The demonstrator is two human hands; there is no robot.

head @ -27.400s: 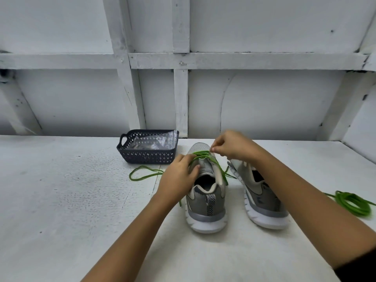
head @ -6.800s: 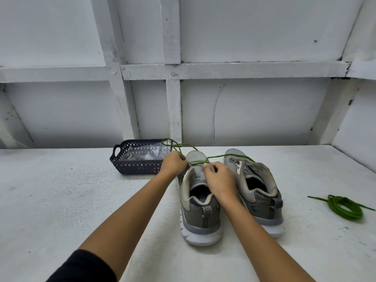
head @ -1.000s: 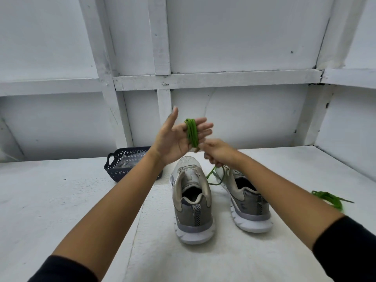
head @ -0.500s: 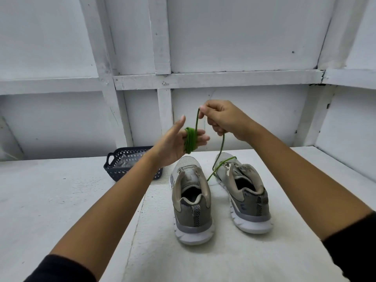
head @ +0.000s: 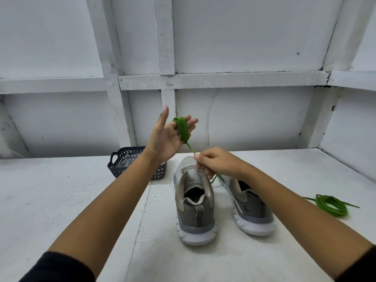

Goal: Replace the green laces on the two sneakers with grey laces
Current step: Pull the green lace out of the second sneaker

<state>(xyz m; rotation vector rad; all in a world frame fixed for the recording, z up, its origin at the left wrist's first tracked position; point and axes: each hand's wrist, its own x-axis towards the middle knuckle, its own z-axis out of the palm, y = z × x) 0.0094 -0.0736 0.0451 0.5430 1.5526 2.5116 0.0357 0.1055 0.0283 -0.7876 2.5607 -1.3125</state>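
Observation:
Two grey sneakers stand side by side on the white table, heels toward me: the left sneaker (head: pixel 194 202) and the right sneaker (head: pixel 252 210), both without laces. My left hand (head: pixel 169 135) is raised above them, palm up, fingers spread, with a green lace (head: pixel 181 129) wound in a coil around its fingers. My right hand (head: pixel 217 163) hovers over the sneakers' toes and pinches the loose tail of that lace, which runs taut from the coil. A second green lace (head: pixel 331 205) lies coiled on the table at the right.
A dark plastic basket (head: pixel 122 166) with clear wrapping inside sits behind my left forearm, near the white panelled wall (head: pixel 244 119). The table (head: pixel 61 200) runs to a side wall at the right.
My right hand has dropped from above the left hand to below it, carrying the lace tail down. More lace is wrapped around the left fingers, and less hangs loose.

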